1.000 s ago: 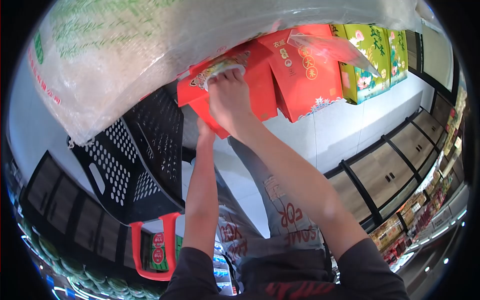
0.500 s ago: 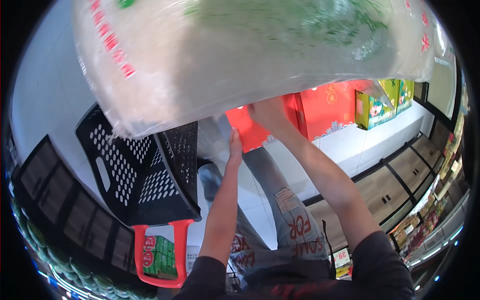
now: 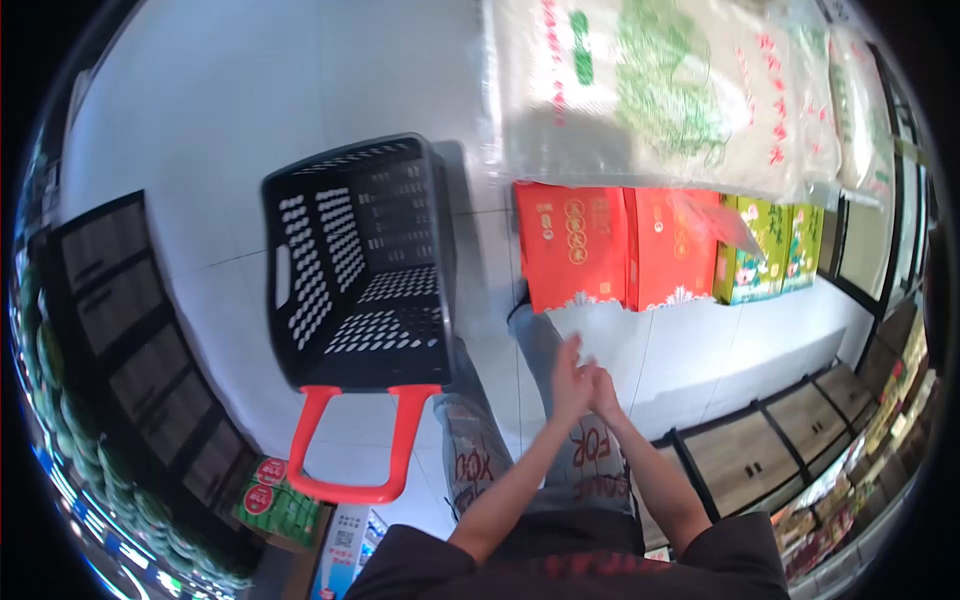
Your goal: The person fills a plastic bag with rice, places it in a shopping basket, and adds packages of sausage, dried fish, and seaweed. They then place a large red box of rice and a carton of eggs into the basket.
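Big plastic bag [image 3: 650, 100] up top, black basket [image 3: 400, 372] off left, two red boxes [image 3: 575, 270] side by side just ahead, long sides pointing away. Left hand [image 3: 572, 385] is nearer, touching the right hand [image 3: 604, 394]; can't see anything held, too blurry to tell if fingers are curled tbh.

- Black perforated basket [image 3: 380, 370]: red handle [image 3: 408, 440] fitted.
- Wood-front cabinets [image 3: 135, 300]: left of basket.
- Green packs with red labels [image 3: 290, 512]: near basket's handle.
- Yellow-green boxes [image 3: 752, 272]: well right of basket.
- Printed clear sack [image 3: 570, 140]: upper right of basket.
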### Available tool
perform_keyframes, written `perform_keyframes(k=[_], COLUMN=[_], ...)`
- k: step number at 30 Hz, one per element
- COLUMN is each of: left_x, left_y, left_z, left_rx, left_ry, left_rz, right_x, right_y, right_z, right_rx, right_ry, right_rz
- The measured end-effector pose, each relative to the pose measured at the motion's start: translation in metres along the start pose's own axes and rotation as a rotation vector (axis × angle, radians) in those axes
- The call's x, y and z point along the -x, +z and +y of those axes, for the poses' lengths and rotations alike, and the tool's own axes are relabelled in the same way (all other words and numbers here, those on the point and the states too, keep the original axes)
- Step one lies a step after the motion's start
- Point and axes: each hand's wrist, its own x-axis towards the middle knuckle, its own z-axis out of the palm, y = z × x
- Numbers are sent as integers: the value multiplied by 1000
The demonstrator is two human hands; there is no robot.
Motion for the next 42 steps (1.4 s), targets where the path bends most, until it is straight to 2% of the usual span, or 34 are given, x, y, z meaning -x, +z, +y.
perform_keyframes(k=[2, 3, 4, 5, 7, 9, 10, 11, 13, 14, 16, 17, 19, 20, 21, 22, 23, 24, 25, 27, 30, 32, 36, 42], left_x=[76, 109, 137, 157, 191, 210, 217, 218, 212, 210, 208, 199, 183, 178, 170, 159, 151, 149, 150, 152, 115, 98, 55, -32], left_y=[-29, -46, -67, -90, -147, -207, -239, -269, -331, -355, -403, -425, -465, -477, -489, -499, -503, -498, -494, -494, -491, -484, -468, -468], left_z=[76, 109, 137, 159, 195, 225, 224, 218, 214, 215, 220, 214, 191, 189, 185, 184, 190, 191, 194, 194, 200, 219, 274, 347], left_rx=[-125, -121, -120, -118, -376, -464, -549, -626, -765, -759, -1127, -1117, -1366, -1329, -1326, -1442, -1557, -1504, -1506, -1366, -1320, -1294, -1313, -1305], left_ry=[207, 198, 189, 210, 541, 690, 721, 753, 788, 807, 758, 793, 458, 545, 573, 501, 427, 389, 412, 507, 595, 621, 572, 526], left_rz=[-164, -258, -358, -369, -532, -376, -257, -129, -35, -25, 43, 82, -334, -339, -317, -407, -499, -411, -402, -298, -279, -296, -238, -167], right_x=[13, 27, 49, 63, 98, 133, 149, 166, 214, 227, 254, 256, 254, 249, 245, 240, 235, 230, 229, 227, 201, 180, 140, 77], right_y=[18, 33, 47, 55, 77, 114, 132, 146, 180, 199, 239, 258, 294, 305, 315, 321, 322, 321, 320, 315, 307, 299, 288, 283], right_z=[-23, -38, -98, -127, -164, -191, -204, -225, -264, -272, -289, -293, -277, -275, -272, -275, -286, -294, -303, -310, -331, -359, -416, -512], right_rx=[101, 189, 347, 346, -21, -121, -217, -202, 132, 137, 421, 434, 723, 738, 881, 1013, 1025, 1129, 1229, 1232, 1248, 1335, 1297, 1270], right_ry=[-98, -154, 60, 45, -54, -173, -282, -306, -718, -739, -897, -944, -1125, -1161, -957, -740, -759, -750, -735, -754, -806, -709, -768, -787], right_rz=[-18, -23, 49, 69, -76, -19, 22, 25, 84, 89, -58, -52, -36, -24, -96, -159, -135, -163, -194, -158, -100, -98, -11, -79])
